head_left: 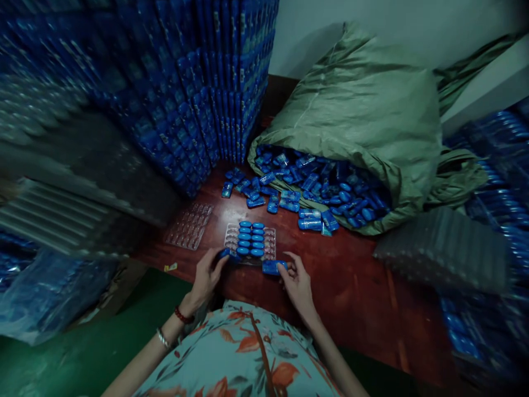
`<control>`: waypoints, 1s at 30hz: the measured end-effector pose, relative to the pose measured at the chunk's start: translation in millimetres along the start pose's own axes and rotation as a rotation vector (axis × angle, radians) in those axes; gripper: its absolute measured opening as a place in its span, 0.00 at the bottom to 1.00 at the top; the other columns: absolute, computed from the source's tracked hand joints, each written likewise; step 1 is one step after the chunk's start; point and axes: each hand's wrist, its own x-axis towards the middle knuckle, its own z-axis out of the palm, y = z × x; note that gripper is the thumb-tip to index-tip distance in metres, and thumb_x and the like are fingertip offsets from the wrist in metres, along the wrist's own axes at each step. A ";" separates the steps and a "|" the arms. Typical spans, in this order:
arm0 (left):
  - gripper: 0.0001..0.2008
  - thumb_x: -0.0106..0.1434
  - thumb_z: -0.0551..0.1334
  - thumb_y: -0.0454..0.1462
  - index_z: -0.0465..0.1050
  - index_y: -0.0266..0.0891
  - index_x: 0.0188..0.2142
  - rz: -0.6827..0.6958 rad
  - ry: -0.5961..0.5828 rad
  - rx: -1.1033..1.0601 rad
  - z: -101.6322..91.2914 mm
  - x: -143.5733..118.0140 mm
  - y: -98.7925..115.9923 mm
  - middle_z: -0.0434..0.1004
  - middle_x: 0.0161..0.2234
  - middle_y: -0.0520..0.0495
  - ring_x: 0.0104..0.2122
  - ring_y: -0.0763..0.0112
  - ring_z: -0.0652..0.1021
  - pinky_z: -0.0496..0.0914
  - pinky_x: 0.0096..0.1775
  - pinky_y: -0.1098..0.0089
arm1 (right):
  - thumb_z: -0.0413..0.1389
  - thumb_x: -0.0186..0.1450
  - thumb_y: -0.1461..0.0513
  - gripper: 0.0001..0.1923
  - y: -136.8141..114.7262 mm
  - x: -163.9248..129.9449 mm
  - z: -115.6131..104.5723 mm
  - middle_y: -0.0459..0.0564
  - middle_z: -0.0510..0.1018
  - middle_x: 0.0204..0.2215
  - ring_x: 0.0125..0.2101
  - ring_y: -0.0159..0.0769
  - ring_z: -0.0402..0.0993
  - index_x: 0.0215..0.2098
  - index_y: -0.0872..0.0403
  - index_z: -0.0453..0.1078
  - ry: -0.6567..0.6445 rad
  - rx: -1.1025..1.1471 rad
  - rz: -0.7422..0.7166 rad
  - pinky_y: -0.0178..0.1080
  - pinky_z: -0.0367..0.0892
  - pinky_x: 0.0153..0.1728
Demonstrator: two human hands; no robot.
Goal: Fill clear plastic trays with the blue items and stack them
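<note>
A clear plastic blister tray (pixel 270 242) lies on the red-brown table in front of me. Two columns of blue oval pieces (pixel 250 239) fill its middle, while cavities at both sides hold none. At the tray's near left corner, my left hand (pixel 208 271) pinches a small blue packet (pixel 228 253). My right hand (pixel 296 280) grips another blue packet (pixel 274 268) by its right end, at the near right corner. Left of this tray lies a second clear blister tray (pixel 189 226) with bare cavities.
A green woven sack (pixel 363 105) spills blue packets (pixel 289 201) onto the table (pixel 330 286). Tall stacks of filled blue packs (pixel 182 94) rise at back left. Stacked clear trays (pixel 78 212) stand left, with more trays (pixel 446 248) at right. A yellow scrap (pixel 170 267) lies near the front edge.
</note>
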 end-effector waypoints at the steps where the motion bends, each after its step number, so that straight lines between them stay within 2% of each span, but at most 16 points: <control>1: 0.13 0.63 0.58 0.41 0.72 0.38 0.45 -0.071 0.031 -0.029 0.5 3.0 -0.1 0.77 0.41 0.44 0.41 0.66 0.76 0.71 0.45 0.65 | 0.53 0.61 0.51 0.23 2.1 -0.2 1.6 0.42 0.67 0.23 0.19 0.28 0.63 0.50 0.54 0.65 0.004 0.022 0.036 0.30 0.61 0.18; 4: 0.17 0.62 0.58 0.45 0.72 0.37 0.45 -0.217 0.032 -0.118 2.5 10.6 -4.9 0.77 0.45 0.42 0.45 0.63 0.76 0.69 0.49 0.62 | 0.54 0.59 0.48 0.23 5.5 0.3 7.6 0.39 0.63 0.17 0.15 0.26 0.57 0.45 0.55 0.70 -0.060 0.127 0.112 0.30 0.56 0.15; 8: 0.21 0.60 0.58 0.47 0.72 0.35 0.46 -0.300 -0.042 -0.177 2.9 11.5 -16.3 0.76 0.45 0.41 0.46 0.62 0.75 0.68 0.50 0.61 | 0.56 0.57 0.46 0.27 5.7 -1.5 9.1 0.38 0.62 0.11 0.11 0.26 0.55 0.43 0.58 0.72 -0.146 0.326 0.229 0.30 0.53 0.12; 10: 0.21 0.59 0.59 0.45 0.71 0.36 0.48 -0.280 -0.084 -0.159 2.0 8.9 -19.2 0.76 0.45 0.42 0.44 0.64 0.76 0.69 0.48 0.62 | 0.60 0.54 0.48 0.28 5.6 -4.2 7.1 0.40 0.69 0.15 0.13 0.26 0.61 0.46 0.57 0.70 -0.196 0.416 0.249 0.30 0.58 0.14; 12: 0.22 0.58 0.61 0.43 0.68 0.37 0.51 -0.219 -0.126 -0.134 0.6 6.2 -19.3 0.74 0.46 0.42 0.44 0.65 0.75 0.69 0.47 0.64 | 0.64 0.50 0.52 0.30 6.5 -7.0 5.7 0.44 0.74 0.24 0.18 0.28 0.68 0.48 0.55 0.67 -0.236 0.483 0.247 0.31 0.64 0.18; 14: 0.24 0.58 0.61 0.40 0.65 0.40 0.54 -0.138 -0.172 -0.099 -1.4 4.4 -18.1 0.72 0.46 0.43 0.44 0.66 0.74 0.69 0.47 0.64 | 0.64 0.49 0.54 0.30 8.4 -9.1 5.9 0.44 0.75 0.27 0.21 0.30 0.72 0.48 0.53 0.67 -0.234 0.483 0.228 0.32 0.67 0.20; 16: 0.23 0.59 0.60 0.37 0.64 0.42 0.56 -0.053 -0.230 -0.051 -3.6 3.5 -17.2 0.71 0.44 0.44 0.43 0.67 0.73 0.70 0.45 0.65 | 0.61 0.53 0.53 0.26 10.1 -9.9 7.5 0.43 0.74 0.23 0.19 0.31 0.71 0.47 0.54 0.67 -0.202 0.388 0.172 0.33 0.67 0.20; 18: 0.21 0.61 0.57 0.35 0.65 0.44 0.55 0.022 -0.280 0.015 -5.7 3.2 -17.3 0.69 0.42 0.45 0.42 0.68 0.73 0.70 0.44 0.65 | 0.57 0.58 0.53 0.20 9.4 -9.1 9.2 0.44 0.75 0.23 0.22 0.33 0.73 0.45 0.54 0.69 -0.155 0.209 0.038 0.35 0.69 0.24; 20: 0.20 0.63 0.55 0.33 0.66 0.44 0.54 0.094 -0.303 0.080 -7.3 2.6 -18.7 0.67 0.39 0.46 0.39 0.69 0.72 0.71 0.43 0.66 | 0.54 0.62 0.55 0.15 4.9 -6.1 10.3 0.49 0.78 0.31 0.31 0.36 0.76 0.44 0.54 0.70 -0.117 0.002 -0.153 0.38 0.71 0.34; 22: 0.19 0.64 0.53 0.33 0.66 0.43 0.55 0.159 -0.317 0.150 -8.7 1.1 -20.5 0.66 0.37 0.47 0.37 0.70 0.72 0.71 0.42 0.67 | 0.51 0.65 0.57 0.14 -2.8 -1.0 10.7 0.52 0.77 0.40 0.41 0.38 0.74 0.46 0.53 0.69 -0.110 -0.192 -0.323 0.40 0.68 0.42; 25: 0.18 0.66 0.50 0.34 0.65 0.42 0.54 0.232 -0.321 0.271 -10.1 -2.3 -21.0 0.67 0.36 0.46 0.35 0.70 0.73 0.71 0.38 0.69 | 0.47 0.68 0.59 0.13 -17.0 8.0 11.3 0.53 0.77 0.40 0.39 0.38 0.75 0.48 0.53 0.66 -0.188 -0.514 -0.434 0.37 0.68 0.38; 30: 0.15 0.66 0.50 0.32 0.66 0.38 0.50 0.293 -0.241 0.504 -7.7 -7.5 -9.0 0.68 0.44 0.41 0.41 0.64 0.72 0.70 0.42 0.65 | 0.47 0.69 0.59 0.10 -39.2 9.9 19.1 0.53 0.77 0.33 0.33 0.38 0.74 0.41 0.53 0.67 -0.293 -0.947 -0.491 0.35 0.66 0.31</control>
